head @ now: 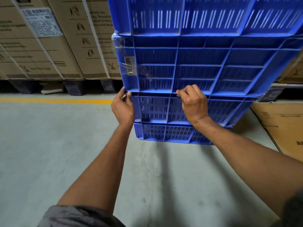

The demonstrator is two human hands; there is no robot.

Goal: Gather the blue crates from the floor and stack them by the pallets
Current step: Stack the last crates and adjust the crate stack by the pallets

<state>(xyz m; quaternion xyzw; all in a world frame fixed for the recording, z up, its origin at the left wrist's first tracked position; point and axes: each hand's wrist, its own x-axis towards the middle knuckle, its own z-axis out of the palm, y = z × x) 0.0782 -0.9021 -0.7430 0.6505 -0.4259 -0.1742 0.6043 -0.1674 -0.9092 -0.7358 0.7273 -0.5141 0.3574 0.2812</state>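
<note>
Both grips are narrow and closed on the stack of blue crates (188, 95), at the seam where the second crate (196, 63) sits on the third crate (164, 110). The left hand (123, 107) wraps the near left corner, thumb on the front face. The right hand (194, 105) hooks its curled fingertips into the same seam further along. Which of the two crates each hand bears on, I cannot tell. Holding at a corner and at mid-front looks like a way to square the upper crates over the lower ones, since the stack leans rightward in this wide view.

The crates are hard moulded plastic, with slotted walls divided by raised ribs and a thick rim for nesting. A taped label (129, 63) under crinkled clear film clings to the second crate's corner. The bottom crate (172, 133) rests on the smooth grey concrete floor (65, 153). The top crate (213, 15) runs out of view.

The stack stands just beside the dark pallets (74, 87), which carry tall cardboard cartons (49, 46) bound with white straps (96, 38). A yellow line (57, 100) runs along the floor before them. So the placement already suits the task.
</note>
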